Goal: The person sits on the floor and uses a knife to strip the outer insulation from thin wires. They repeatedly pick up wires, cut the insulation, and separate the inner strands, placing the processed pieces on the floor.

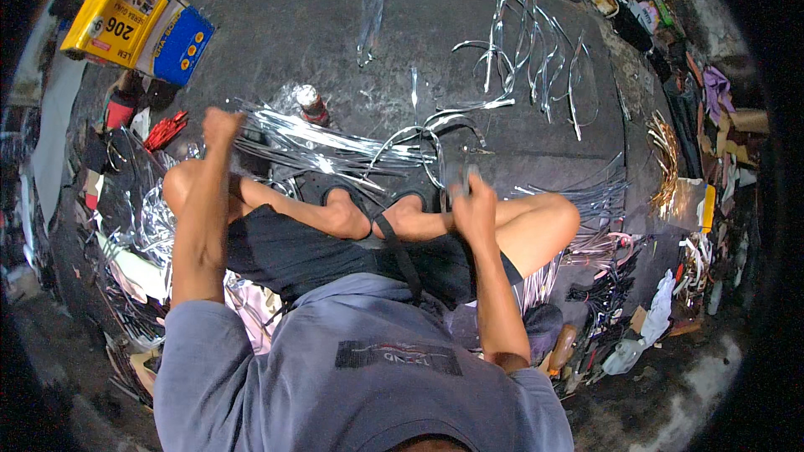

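Note:
In front of my crossed legs, a bundle of shiny silver strips (335, 138) lies across the dark floor. My left hand (223, 127) is closed in a fist by the bundle's left end; what it grips, if anything, is hidden. Above my right shin, my right hand (475, 205) is closed around a small greyish thing (456, 179), smeared by motion, whose kind I cannot make out. Curved silver strips (437, 151) lie just beyond that hand. Behind the bundle stands a small bottle (311, 103) with a pale top and a reddish body.
A yellow and blue box (126, 12) stands at the far left, near red strips (166, 130). More silver strips (536, 50) lie spread at the far right. Bundles of dark strips (599, 201) and gold strips (666, 159) line the right side, with scraps beyond.

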The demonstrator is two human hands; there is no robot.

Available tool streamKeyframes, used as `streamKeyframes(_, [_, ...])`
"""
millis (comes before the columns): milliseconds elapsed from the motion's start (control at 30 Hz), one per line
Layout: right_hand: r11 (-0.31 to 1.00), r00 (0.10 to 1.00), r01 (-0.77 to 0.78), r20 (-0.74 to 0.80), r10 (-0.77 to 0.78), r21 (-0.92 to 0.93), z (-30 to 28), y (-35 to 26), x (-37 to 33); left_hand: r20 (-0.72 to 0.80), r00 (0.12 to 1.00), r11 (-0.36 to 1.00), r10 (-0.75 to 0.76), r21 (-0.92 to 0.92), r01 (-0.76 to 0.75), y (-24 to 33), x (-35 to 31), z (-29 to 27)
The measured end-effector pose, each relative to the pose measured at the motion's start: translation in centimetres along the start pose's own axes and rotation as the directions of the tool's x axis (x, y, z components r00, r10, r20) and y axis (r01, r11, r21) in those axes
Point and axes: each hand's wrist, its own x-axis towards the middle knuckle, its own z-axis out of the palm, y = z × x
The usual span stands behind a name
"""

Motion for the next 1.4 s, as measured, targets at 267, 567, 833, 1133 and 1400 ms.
streamKeyframes(267, [0.776,0.936,0.350,0.158,-0.315,-0.525,9.4,5.7,17.1,0.728,0.570,0.740,0.380,-0.609,0.286,17.0,-19.9,13.4])
streamKeyframes(567, [0.858,0.953,0.287,0.218,-0.210,-0.427,7.7,6.0,15.8,0.901,0.423,0.035,0.091,-0.428,0.903,23.6,-25.5,19.7])
streamKeyframes(833, [0.927,0.987,0.107,-0.074,-0.143,-0.360,1.0,2.6,12.9,0.748,0.615,0.226,0.249,-0.662,0.714,25.7,-27.5,13.1])
streamKeyframes(1133, [0.946,0.953,-0.017,-0.293,-0.083,-0.323,-13.1,5.5,14.2,0.465,0.710,0.382,0.529,-0.877,0.290,12.7,-24.4,-9.9])
streamKeyframes(1400, [0.984,0.938,0.143,-0.331,-0.101,0.105,-13.1,-1.8,12.1,0.164,0.968,0.308,0.189,-0.946,0.100,-0.3,-28.5,-18.8])
